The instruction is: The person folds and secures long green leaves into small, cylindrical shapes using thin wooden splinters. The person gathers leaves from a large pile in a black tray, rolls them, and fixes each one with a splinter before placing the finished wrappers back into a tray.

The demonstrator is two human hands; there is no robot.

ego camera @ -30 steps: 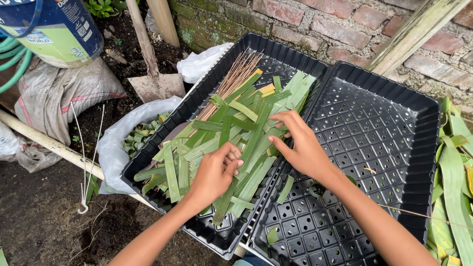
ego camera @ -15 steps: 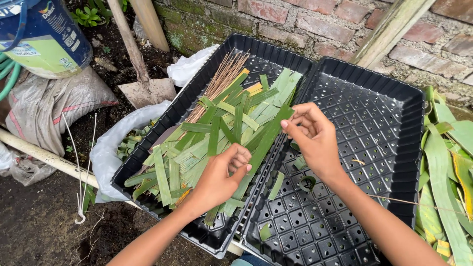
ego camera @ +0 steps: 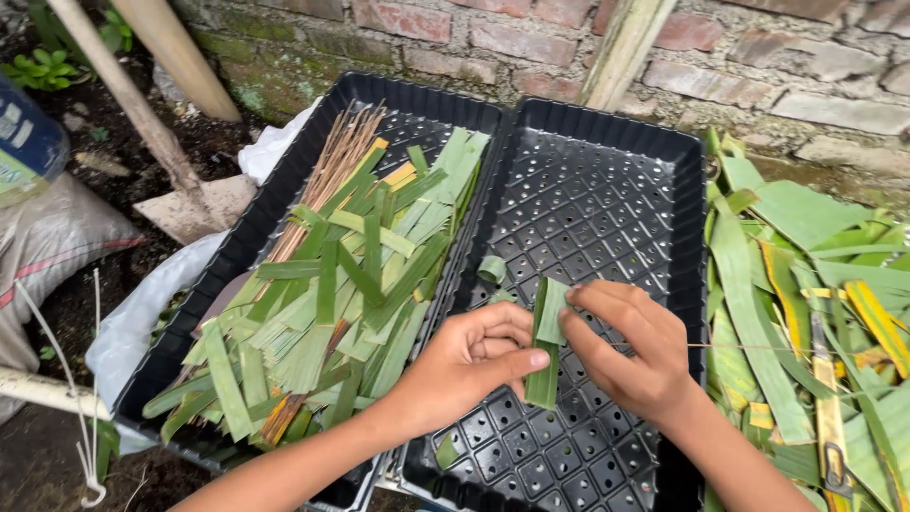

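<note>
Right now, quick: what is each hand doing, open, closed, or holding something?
Left hand: closed on the green leaf strip, thumb and fingers pinching its lower part.
Right hand: closed on the same strip, fingers pinching its upper end.

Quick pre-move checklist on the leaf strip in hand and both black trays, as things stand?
1. Leaf strip pinched by both hands: ok; left hand and right hand both grip it.
2. Strip held over the right tray: ok.
3. Right tray has open cells: ok; only a curled leaf piece and small scraps inside.
4. Left tray stocked with cut strips: ok.
5. Strip fold finished: cannot tell.
</note>
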